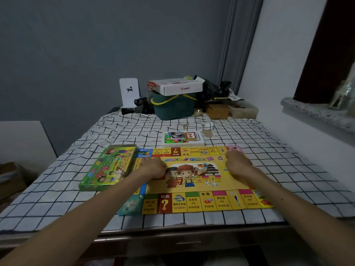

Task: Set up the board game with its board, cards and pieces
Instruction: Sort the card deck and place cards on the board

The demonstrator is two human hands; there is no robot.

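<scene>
Now left hand (153,167) and right hand (238,164) press the board (192,203), finger curl unclear; loose cloth (115,131) may bunch, skewing it.

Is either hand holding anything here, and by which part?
Nothing is held. The left hand and right hand both rest on top of the board, with no grip on it.

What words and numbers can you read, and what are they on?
"机会" on the yellow paper game board, near edge.
"地税" and "$700分": same edge.
"福州火车站", "$2000分", "北京市", "$1600分": same edge.
On the green cardboard game box: upside-down red title, unclear.
On the white cardboard box: red logo too small.
</scene>
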